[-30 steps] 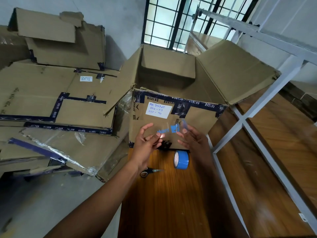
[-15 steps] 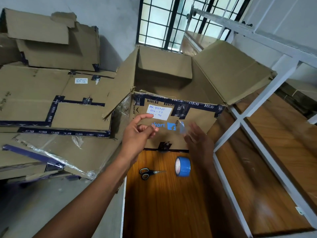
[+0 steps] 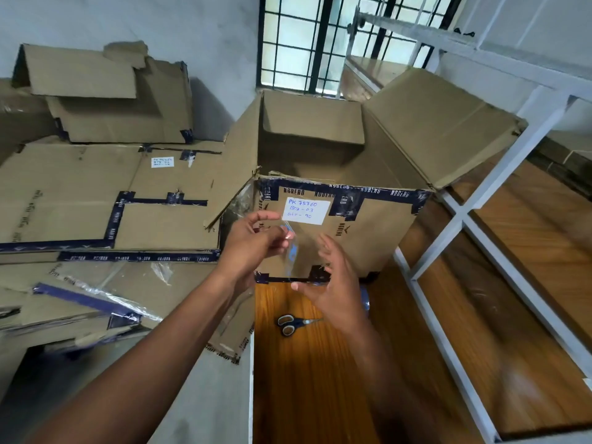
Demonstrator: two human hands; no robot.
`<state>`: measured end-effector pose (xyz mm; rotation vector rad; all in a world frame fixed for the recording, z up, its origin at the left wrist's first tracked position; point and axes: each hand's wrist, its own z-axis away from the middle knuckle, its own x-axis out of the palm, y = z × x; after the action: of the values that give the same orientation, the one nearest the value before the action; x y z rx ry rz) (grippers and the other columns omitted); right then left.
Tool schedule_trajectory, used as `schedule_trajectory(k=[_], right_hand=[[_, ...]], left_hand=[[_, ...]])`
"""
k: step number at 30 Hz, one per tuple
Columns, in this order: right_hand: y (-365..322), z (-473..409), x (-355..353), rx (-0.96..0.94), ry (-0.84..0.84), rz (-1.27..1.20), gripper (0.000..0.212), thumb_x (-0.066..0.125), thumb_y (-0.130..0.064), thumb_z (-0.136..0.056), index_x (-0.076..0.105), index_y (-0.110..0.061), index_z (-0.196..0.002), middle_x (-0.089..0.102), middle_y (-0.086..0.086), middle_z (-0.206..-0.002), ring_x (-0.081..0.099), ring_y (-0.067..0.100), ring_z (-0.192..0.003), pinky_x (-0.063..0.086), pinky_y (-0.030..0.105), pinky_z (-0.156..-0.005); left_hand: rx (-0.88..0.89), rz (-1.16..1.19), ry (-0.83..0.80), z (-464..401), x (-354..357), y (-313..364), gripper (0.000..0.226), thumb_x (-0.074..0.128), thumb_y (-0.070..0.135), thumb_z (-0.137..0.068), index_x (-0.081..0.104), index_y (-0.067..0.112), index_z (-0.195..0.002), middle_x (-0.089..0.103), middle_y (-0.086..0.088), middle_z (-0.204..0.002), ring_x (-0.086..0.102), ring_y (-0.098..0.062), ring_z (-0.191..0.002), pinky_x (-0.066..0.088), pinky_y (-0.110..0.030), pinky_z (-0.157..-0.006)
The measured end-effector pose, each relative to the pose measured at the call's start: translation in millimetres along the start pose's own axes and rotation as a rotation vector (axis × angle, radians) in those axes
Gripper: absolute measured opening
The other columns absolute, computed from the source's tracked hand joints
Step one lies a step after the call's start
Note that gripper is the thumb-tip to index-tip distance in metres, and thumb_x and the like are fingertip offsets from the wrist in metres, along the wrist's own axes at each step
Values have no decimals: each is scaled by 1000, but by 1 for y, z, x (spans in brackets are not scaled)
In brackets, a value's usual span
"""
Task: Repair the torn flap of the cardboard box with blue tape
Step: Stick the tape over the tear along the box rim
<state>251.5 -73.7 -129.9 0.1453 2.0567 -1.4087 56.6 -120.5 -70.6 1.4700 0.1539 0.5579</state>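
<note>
The open cardboard box point(image 3: 378, 238) stands on the wooden shelf, with dark printed tape along its rim and a white handwritten label point(image 3: 306, 211). Its left flap point(image 3: 238, 161) is ragged at the front corner and hangs outward. My left hand point(image 3: 253, 241) pinches the top end of a short, see-through blue tape strip point(image 3: 292, 251) that hangs down in front of the box face. My right hand point(image 3: 333, 283) hovers just right of the strip with fingers spread, thumb near its lower end. The blue tape roll point(image 3: 365, 301) is mostly hidden behind my right hand.
Scissors point(image 3: 294, 323) lie on the wooden shelf point(image 3: 320, 379) below my hands. Flattened cardboard boxes point(image 3: 96, 193) are stacked to the left. A white metal rack frame point(image 3: 464, 219) crosses on the right, and a barred window point(image 3: 320, 43) is behind the box.
The strip was stretched sideways between both hands; now it hangs vertically from my left hand. My right hand has dropped lower and covers the roll. The view has moved closer to the box.
</note>
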Motion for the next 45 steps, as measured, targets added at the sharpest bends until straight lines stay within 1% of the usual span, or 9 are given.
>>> schedule_trajectory(k=[6, 11, 16, 21, 27, 35, 39, 41, 45], right_hand=[[-6, -3, 20, -29, 75, -16, 97, 96, -45, -70, 41, -48, -150, 49, -28, -144, 50, 3, -132, 50, 38, -111], [-14, -14, 31, -32, 67, -112, 103, 95, -47, -70, 35, -42, -154, 48, -14, -156, 46, 8, -140, 40, 33, -113], [-14, -22, 36, -38, 182, -180, 52, 84, -36, -89, 54, -39, -132, 59, -21, -137, 54, -5, -122, 36, 6, -99], [0, -31, 19, -236, 336, -253, 13, 77, -11, -94, 72, -17, -104, 72, -17, -114, 66, 0, -113, 58, 31, -93], [28, -46, -27, -414, 358, -154, 8, 79, -6, -93, 78, -10, -100, 76, -6, -108, 70, 2, -106, 60, 29, -90], [12, -83, -85, -837, 127, 207, 12, 84, -7, -88, 80, -8, -100, 78, 5, -101, 69, 18, -98, 59, 30, -87], [-31, -86, -103, -788, -50, 316, 9, 85, -21, -89, 81, -17, -96, 79, 0, -100, 70, 18, -98, 60, 35, -81], [-50, -86, -108, -686, -184, 376, 9, 83, -28, -90, 82, -22, -97, 80, 0, -107, 70, 18, -104, 57, 33, -82], [-78, -103, -117, -454, -411, 395, 6, 86, -30, -88, 82, -25, -88, 79, -4, -102, 70, 9, -97, 49, 28, -76]], left_hand=[[-27, 46, 70, 3, 2, 17, 40, 75, 0, -97, 59, 6, -132, 83, -17, -92, 77, -21, -74, 65, -29, -70], [-25, 122, 112, 7, 14, 28, 41, 74, 0, -97, 54, 2, -134, 81, -27, -102, 78, -27, -80, 67, -34, -80], [-9, 160, 151, 8, 26, 35, 44, 74, -1, -96, 53, 0, -135, 81, -25, -100, 81, -28, -84, 68, -34, -79], [-13, 143, 192, 8, 36, 41, 43, 73, -1, -98, 53, 1, -136, 82, -23, -104, 82, -30, -92, 68, -35, -82], [-117, -72, 159, 15, 37, 49, 22, 65, 13, -106, 63, 5, -126, 82, -21, -109, 82, -32, -99, 63, -37, -82], [-323, -500, 72, 10, 23, 86, 24, 57, 39, -111, 60, 20, -126, 83, -17, -103, 77, -30, -82, 56, -27, -58], [-242, -754, 145, 2, 15, 82, 44, 47, 51, -112, 59, 12, -130, 84, -12, -89, 79, -26, -71, 45, -23, -48], [-215, -841, 176, -2, 7, 74, 55, 43, 56, -111, 61, 8, -130, 84, -10, -83, 81, -26, -70, 51, -27, -52], [-69, -930, 244, -3, -26, 57, 59, 43, 59, -110, 67, 8, -128, 83, -9, -94, 82, -26, -75, 67, -52, -87]])
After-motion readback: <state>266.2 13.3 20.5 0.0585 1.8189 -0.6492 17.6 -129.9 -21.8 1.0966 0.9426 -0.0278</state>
